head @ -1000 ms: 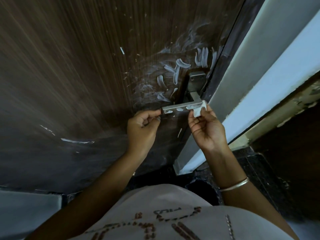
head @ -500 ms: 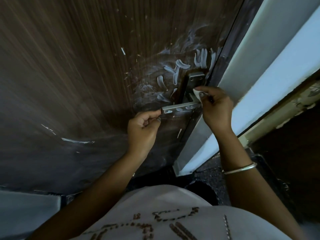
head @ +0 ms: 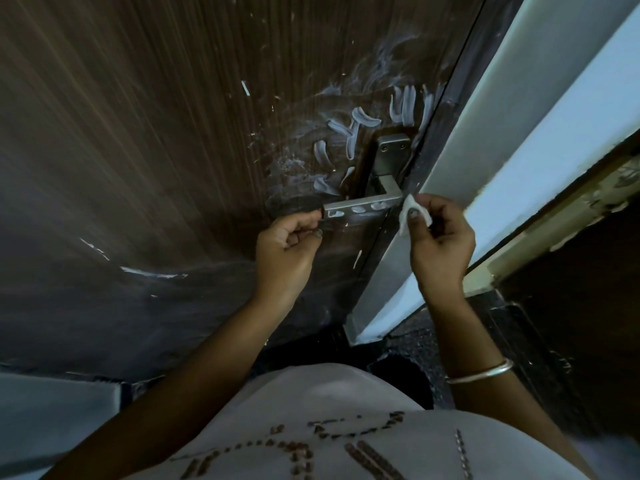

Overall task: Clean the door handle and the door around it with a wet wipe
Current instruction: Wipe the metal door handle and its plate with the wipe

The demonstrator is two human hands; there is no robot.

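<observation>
Steadying the free end of the door handle, the left hand pinches it between thumb and curled fingers; white smears on the door from nine to twelve o'clock of the handle remain unwiped, as do dabs on the lever; at three o'clock the right hand grips the wet wipe, touching the lever's bend; cleaning appears barely begun; the wipe's far side is hidden.

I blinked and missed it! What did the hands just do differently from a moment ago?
The right hand, pinching the small white wet wipe, dropped from the handle's neck to the lever's right end. The left hand kept holding the tip of the silver metal door handle. White smears on the dark wooden door look unchanged.
</observation>
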